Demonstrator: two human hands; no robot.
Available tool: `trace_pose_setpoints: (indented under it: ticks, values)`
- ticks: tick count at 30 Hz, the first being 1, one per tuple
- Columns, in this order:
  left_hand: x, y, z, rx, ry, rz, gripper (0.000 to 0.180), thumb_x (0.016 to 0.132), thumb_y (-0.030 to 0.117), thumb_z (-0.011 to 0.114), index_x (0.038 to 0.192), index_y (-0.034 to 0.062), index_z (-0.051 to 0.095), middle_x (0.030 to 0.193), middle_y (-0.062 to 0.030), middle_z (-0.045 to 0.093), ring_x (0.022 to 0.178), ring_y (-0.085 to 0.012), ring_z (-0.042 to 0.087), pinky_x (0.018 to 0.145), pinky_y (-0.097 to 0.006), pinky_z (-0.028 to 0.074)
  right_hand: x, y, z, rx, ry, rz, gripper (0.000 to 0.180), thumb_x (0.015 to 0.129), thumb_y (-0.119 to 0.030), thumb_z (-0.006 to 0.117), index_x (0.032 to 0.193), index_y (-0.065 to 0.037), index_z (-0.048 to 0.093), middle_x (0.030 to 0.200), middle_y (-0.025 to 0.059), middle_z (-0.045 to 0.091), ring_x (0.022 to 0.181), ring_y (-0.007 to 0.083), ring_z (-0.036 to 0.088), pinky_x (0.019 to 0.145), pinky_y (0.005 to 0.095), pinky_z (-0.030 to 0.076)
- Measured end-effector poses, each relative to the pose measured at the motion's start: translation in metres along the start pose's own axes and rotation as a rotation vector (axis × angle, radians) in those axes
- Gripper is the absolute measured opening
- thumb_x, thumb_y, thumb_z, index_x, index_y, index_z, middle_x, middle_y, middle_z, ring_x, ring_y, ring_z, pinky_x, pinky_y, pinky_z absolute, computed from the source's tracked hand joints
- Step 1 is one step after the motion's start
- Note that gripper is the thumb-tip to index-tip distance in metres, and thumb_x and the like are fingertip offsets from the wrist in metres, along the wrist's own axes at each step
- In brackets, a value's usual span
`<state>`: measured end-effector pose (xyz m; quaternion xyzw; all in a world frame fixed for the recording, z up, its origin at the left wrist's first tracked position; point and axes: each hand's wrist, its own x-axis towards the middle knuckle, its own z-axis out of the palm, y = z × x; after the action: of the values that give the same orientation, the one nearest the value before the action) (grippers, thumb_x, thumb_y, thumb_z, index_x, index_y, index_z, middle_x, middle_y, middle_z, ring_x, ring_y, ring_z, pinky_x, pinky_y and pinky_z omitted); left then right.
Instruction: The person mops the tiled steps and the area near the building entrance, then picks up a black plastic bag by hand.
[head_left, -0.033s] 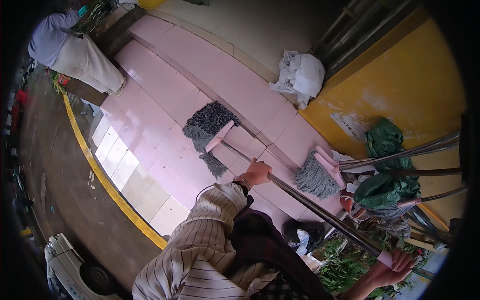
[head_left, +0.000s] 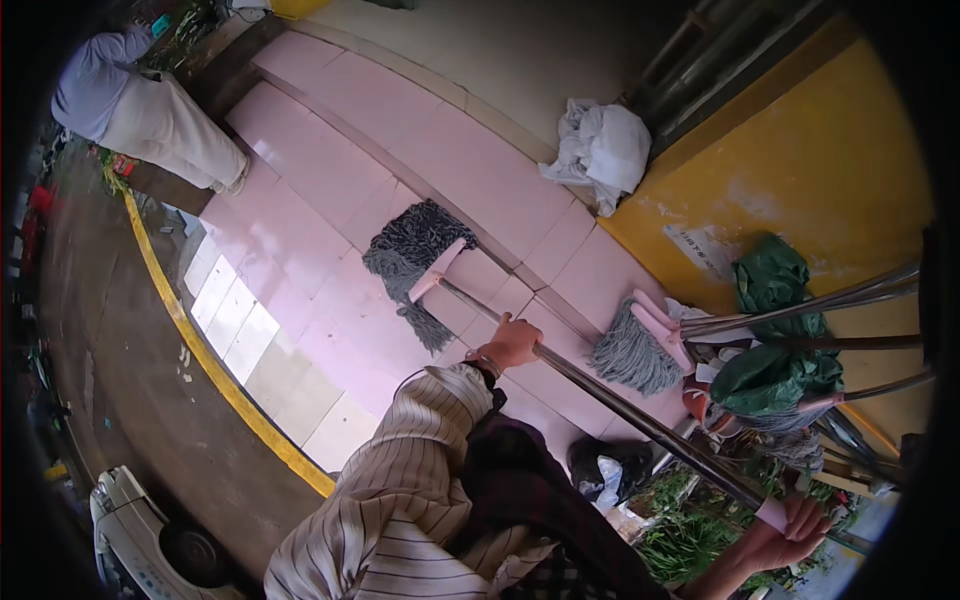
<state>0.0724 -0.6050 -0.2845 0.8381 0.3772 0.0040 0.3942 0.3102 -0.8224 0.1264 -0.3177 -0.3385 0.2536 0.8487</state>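
Observation:
A mop with a grey string head [head_left: 420, 232] and a pink head clamp [head_left: 436, 270] lies against the pink tiled floor, its strands spread out. From it a metal handle [head_left: 630, 420] runs diagonally to the lower right. My left hand [head_left: 508, 342], below a striped sleeve, is closed round the shaft not far from the mop head. At the handle's far end, by its pink grip, my right hand [head_left: 785, 538] is closed. A second grey mop head [head_left: 636, 352] with a pink clamp rests to the right, apart from the one I hold.
More mop handles [head_left: 850, 300] lean at the right beside green plastic bags [head_left: 765, 380] and a yellow wall [head_left: 790, 150]. A white bag [head_left: 605, 150] sits near the wall. A low step [head_left: 520, 275] crosses the tiles. Another person [head_left: 150, 115] stands at upper left; a white vehicle [head_left: 130, 530] is lower left.

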Motion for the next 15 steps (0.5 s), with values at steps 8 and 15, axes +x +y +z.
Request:
trace_pose_setpoints:
  ticks: [8,15]
  values:
    - [-0.002,-0.102,-0.053,0.086,0.125,-0.078,0.008,0.063,0.02,0.063,0.07,0.0169,0.061,0.072,-0.0029,0.061,0.083,-0.0219,0.056,0.086,-0.047,0.031,-0.016,0.087,0.035,-0.061,0.133,0.054,0.024,0.085,-0.014,0.054,0.071,-0.013,0.034,0.058,-0.0036,0.031,0.051,0.0074,0.032,0.057,0.0248,0.028]
    - [-0.007,-0.176,-0.087,0.215,0.18,-0.198,0.005,0.07,0.01,0.054,0.071,0.0142,0.056,0.076,-0.0029,0.058,0.085,-0.0243,0.054,0.078,-0.044,0.034,-0.056,0.139,0.035,-0.1,0.192,0.259,0.026,0.08,-0.018,0.061,0.074,-0.014,0.036,0.062,-0.0037,0.036,0.057,0.0106,0.037,0.07,0.0324,0.035]
